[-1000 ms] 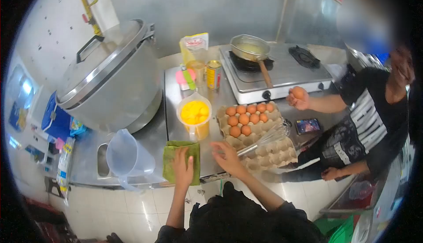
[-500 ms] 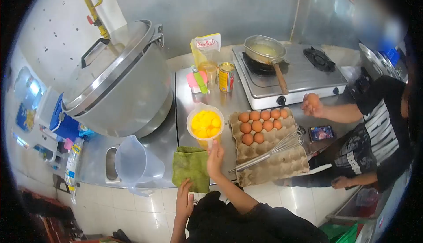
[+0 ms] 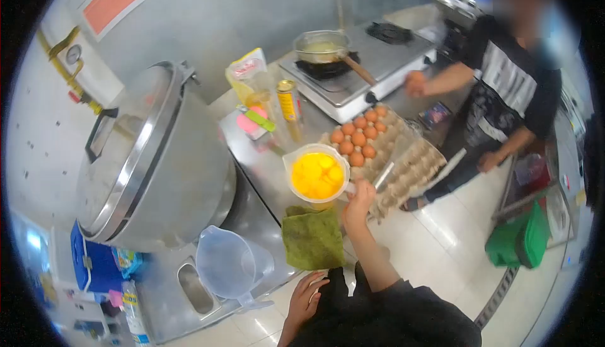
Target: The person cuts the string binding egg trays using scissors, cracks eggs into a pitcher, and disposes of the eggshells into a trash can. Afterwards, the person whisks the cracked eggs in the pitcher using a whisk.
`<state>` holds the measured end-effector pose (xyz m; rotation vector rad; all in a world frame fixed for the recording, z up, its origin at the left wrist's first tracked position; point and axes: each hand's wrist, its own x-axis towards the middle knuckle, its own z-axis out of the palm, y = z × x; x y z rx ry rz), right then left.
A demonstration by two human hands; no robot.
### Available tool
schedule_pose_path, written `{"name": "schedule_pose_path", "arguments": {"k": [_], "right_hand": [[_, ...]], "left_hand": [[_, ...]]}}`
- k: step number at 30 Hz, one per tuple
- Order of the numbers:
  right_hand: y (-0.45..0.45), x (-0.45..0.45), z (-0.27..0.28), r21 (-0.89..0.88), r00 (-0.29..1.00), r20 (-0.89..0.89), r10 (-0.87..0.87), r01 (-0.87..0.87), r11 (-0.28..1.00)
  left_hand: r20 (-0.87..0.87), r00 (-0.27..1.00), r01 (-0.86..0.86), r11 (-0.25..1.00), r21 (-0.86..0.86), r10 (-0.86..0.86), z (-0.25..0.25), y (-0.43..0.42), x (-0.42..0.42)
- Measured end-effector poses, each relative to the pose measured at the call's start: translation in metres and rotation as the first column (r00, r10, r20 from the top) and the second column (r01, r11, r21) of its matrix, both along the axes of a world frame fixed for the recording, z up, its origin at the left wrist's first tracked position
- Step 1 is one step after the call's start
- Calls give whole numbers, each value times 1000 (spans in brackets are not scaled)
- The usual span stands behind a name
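Note:
My right hand [image 3: 358, 203] is closed round the handle of a clear measuring jug [image 3: 287, 160] that holds many whole egg yolks [image 3: 315, 176]. My left hand [image 3: 305, 296] rests lower down with its fingers stretched out, close to the bottom edge of a folded green cloth [image 3: 312, 240]; whether it touches the cloth I cannot tell. Just right of the jug, brown eggs [image 3: 358, 139] sit in the far part of a cardboard egg tray [image 3: 413, 152]. A whisk [image 3: 386, 172], blurred, lies across the tray.
An empty plastic pitcher [image 3: 230, 262] stands left of the cloth, before a big metal pot [image 3: 170, 177]. Behind are a yellow can [image 3: 288, 101], a pouch [image 3: 249, 76] and a gas stove [image 3: 353, 95] with a pan [image 3: 321, 48]. A co-worker [image 3: 510, 82] stands at the right.
My view has swung to the right and tilted. My right hand stays on the jug's handle, now out at the jug's right side. The co-worker's raised hand, earlier holding an egg, is blurred.

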<state>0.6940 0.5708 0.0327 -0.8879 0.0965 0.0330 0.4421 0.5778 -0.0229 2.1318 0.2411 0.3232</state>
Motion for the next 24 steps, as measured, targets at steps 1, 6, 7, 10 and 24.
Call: {"name": "schedule_pose_path", "arguments": {"k": [1,6,7,10,24], "right_hand": [[-11,-5,4,-5,999,-2,-39,39,999],[-84,-29,39,183,993,-67,-101,112,977],[-105,-37,50,191,987,-54,-155,162,968],[-183,-70,52,153,980,-31,-196,199,968],[-604,-321,7,-346,405,36,-914,863,368]], "left_hand": [[18,999,29,1000,-2,-29,-2,0,0],[-137,991,58,931,359,-9,-11,-11,14],[-141,989,30,859,512,50,-11,-14,21],[-198,979,102,752,651,38,-25,-13,39],[56,799,-397,456,797,599,-89,-31,144]]}}
